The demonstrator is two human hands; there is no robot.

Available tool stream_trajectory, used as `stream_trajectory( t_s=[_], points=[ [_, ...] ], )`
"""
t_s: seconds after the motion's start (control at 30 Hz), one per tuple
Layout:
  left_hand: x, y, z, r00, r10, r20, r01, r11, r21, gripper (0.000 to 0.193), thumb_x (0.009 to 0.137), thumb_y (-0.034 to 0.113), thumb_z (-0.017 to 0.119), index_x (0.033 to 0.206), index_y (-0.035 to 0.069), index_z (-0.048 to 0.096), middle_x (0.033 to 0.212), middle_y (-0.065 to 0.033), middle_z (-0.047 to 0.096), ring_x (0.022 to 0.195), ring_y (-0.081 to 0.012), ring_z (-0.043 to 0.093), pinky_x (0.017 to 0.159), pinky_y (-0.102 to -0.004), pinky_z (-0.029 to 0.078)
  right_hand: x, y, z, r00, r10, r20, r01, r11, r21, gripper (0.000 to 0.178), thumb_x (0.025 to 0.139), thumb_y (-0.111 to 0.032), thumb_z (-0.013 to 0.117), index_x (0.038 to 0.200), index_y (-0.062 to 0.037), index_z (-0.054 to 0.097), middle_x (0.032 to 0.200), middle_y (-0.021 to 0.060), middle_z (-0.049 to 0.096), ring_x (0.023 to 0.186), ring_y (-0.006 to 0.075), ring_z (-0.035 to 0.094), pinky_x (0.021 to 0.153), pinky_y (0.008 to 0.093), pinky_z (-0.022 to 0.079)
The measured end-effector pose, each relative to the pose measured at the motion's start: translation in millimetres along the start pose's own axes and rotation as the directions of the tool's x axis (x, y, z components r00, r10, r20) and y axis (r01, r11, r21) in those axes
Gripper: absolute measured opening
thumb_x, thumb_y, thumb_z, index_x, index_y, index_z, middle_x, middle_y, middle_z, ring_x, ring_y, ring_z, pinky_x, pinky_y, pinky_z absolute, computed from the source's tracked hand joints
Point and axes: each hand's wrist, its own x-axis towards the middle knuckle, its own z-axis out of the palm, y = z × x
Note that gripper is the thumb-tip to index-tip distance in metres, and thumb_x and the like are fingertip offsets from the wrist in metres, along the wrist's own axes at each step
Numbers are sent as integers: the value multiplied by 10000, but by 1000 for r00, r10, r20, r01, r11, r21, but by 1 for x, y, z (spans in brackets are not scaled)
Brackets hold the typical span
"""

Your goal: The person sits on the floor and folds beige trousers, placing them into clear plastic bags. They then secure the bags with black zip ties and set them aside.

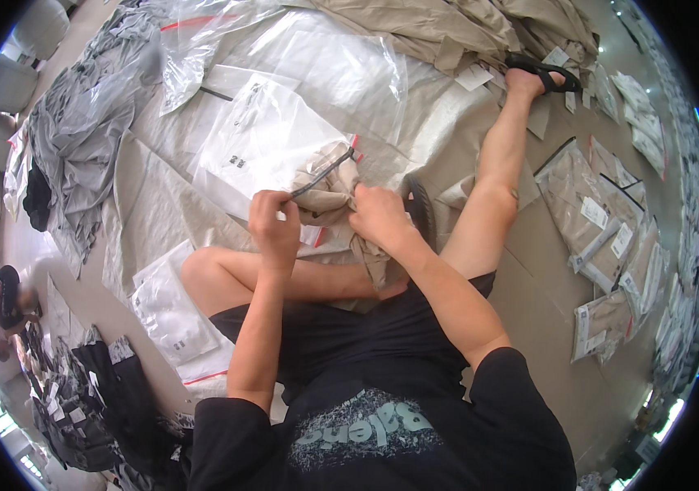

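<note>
A bunched beige garment [329, 184] lies in front of my crossed leg, and part of it hangs down toward my foot. Across its top runs a narrow dark strip [329, 170], resembling those along the edges of the packed bags. My left hand [274, 229] is closed, pinching the near end of this strip. Fingers of my right hand [380, 214] are closed on the beige cloth at its right side. Just beyond, a translucent white plastic bag [255, 135] with a red edge lies flat; whether the garment is partly inside a bag I cannot tell.
Beige garments packed in clear bags [603, 217] lie at right. Loose beige clothing [447, 29] is heaped at the far side, grey cloth [79, 131] at far left, dark garments [112, 385] at near left. White bags [173, 315] lie beside my knee. Another person [10, 307] is at left.
</note>
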Motion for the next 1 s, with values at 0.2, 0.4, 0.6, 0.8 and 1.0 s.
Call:
stream_trajectory(
  t_s=[0.2,0.4,0.6,0.8,1.0],
  points=[
    [6,-22,-18,977,50,207,-95,972,213,200,827,-77,673,992,35,658,900,-127,653,864,-348,663,753,-477,531,11,33,1,982,140,129,-183,885,428,548,757,-380,850,1118,18,741,1047,265,773,1007,453,742,898,506,586],
    [26,8,7,897,313,311,-382,904,192,171,815,-3,692,960,73,642,904,-111,629,877,-326,643,809,-448,499,-4,-13,1,998,44,-35,-35,974,222,441,823,-370,849,977,26,733,943,280,763,949,458,753,874,535,601],
    [46,-2,-9,794,460,397,-552,820,154,180,782,51,701,939,95,622,897,-94,578,838,-294,607,772,-436,495,10,-19,13,995,-96,-37,100,832,545,419,848,-293,827,1070,57,762,982,259,783,943,422,763,837,499,582],
    [59,-13,-24,921,348,176,-387,874,293,235,745,99,721,943,78,596,931,-101,580,887,-298,605,795,-426,488,8,-20,31,988,-144,55,18,463,886,379,907,-135,842,1232,40,756,1091,48,785,942,124,693,852,304,554],
    [31,-15,-49,947,312,77,-320,899,300,198,786,65,725,914,86,575,877,-63,555,855,-251,599,790,-390,473,22,-8,40,975,-122,186,-95,528,844,415,898,-147,869,1241,53,747,1146,83,782,1001,152,712,903,308,553]
  ],
)
